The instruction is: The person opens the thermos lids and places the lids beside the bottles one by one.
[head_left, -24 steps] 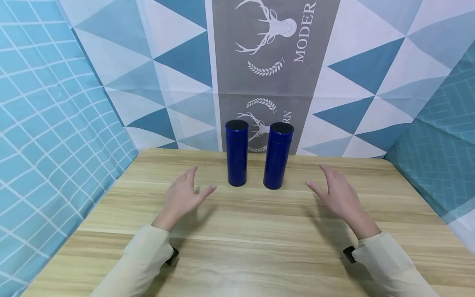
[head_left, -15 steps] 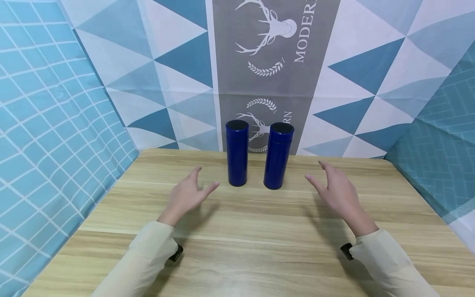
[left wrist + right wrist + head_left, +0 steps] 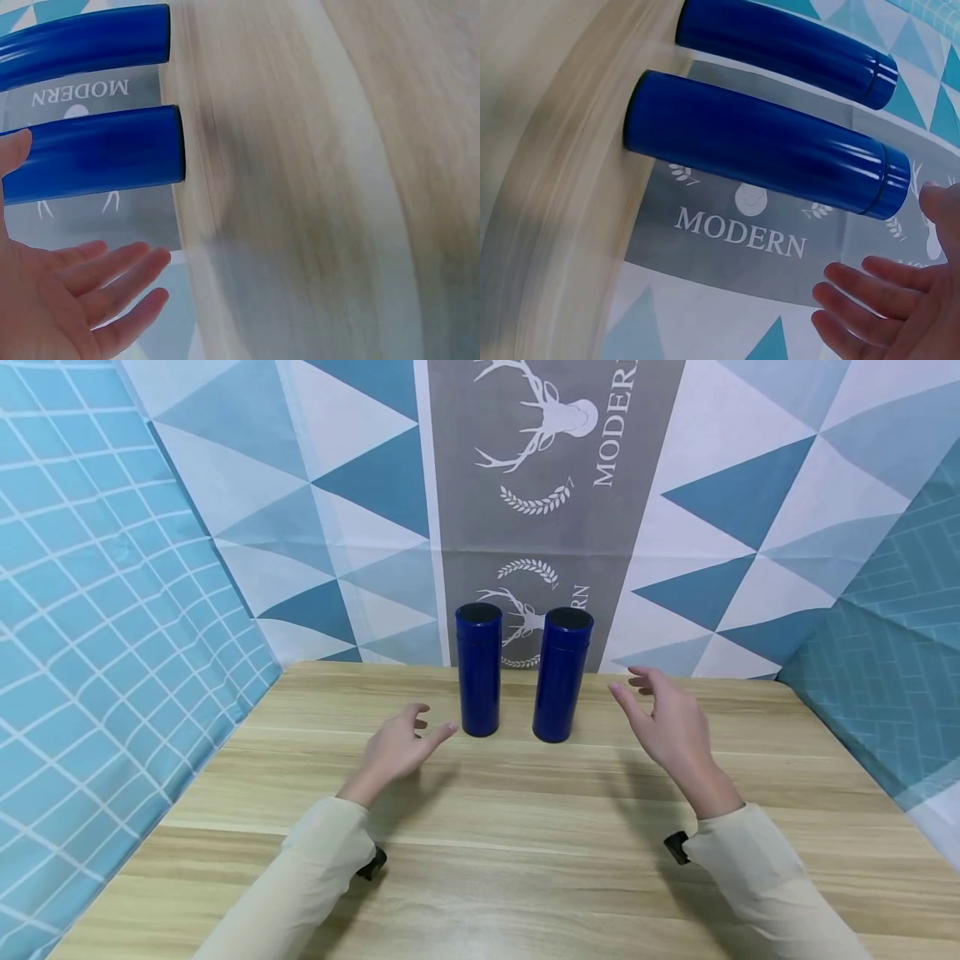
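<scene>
Two dark blue thermos bottles with black tops stand upright side by side near the table's back edge, a small gap between them. Just left of the left thermos bottle point(image 3: 478, 677) is my left hand point(image 3: 397, 747), its thumb pointing toward it. My right hand point(image 3: 671, 722) hovers to the right of the right thermos bottle point(image 3: 558, 681), with a wider gap. Both hands hold nothing. In the left wrist view the left hand's fingers point(image 3: 120, 281) are spread and relaxed. The right wrist view has the right hand's fingers point(image 3: 877, 289) loosely bent, near the bottle's lid end.
The wood-grain table point(image 3: 480, 860) spreads under both arms. Close behind the bottles hangs a patterned cloth point(image 3: 360, 527) with triangles and a grey deer panel. Blue grid cloth point(image 3: 90, 610) borders the left side, teal cloth point(image 3: 885, 660) the right.
My left hand has moved rightward, closer to the left thermos bottle. My right hand has risen and shifted slightly left, its fingers a little more bent. Both bottles stay in place.
</scene>
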Demonstrator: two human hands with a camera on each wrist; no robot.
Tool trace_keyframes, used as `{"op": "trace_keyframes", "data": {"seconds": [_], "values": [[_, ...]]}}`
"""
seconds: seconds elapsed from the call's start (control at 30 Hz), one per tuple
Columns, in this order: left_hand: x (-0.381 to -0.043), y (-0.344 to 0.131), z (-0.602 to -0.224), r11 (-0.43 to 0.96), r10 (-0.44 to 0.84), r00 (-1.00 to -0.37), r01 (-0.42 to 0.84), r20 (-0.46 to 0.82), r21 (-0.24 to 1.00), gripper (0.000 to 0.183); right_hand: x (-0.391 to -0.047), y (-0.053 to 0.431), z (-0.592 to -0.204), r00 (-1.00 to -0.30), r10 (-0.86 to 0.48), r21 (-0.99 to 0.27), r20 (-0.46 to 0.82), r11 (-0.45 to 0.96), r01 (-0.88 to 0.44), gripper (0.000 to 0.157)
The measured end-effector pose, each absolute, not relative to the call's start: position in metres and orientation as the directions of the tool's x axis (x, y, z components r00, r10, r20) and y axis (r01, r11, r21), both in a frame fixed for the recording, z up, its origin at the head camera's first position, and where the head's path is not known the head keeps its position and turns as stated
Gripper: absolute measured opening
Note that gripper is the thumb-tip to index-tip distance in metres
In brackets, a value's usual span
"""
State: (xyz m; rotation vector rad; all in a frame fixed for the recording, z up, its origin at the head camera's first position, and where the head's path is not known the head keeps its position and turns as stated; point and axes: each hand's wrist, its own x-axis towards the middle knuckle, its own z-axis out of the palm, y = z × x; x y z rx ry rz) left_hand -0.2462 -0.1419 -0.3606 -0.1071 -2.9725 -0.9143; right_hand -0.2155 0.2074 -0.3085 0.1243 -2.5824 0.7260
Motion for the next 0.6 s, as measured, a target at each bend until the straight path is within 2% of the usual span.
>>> {"op": "trace_keyframes", "data": {"seconds": [0.37,0.6], "values": [[-0.254,-0.125,-0.358,0.739,-0.009,-0.986,0.105,0.166,0.666,0.059,-0.218,0.190,-0.298,-0.812,0.086,-0.544,0.577,0.782,-0.304,0.046],[-0.261,-0.113,-0.359,0.683,-0.080,-0.978,0.085,0.190,0.725,0.060,-0.225,0.173,-0.289,-0.758,0.087,-0.567,0.646,0.720,-0.401,0.042]]}}
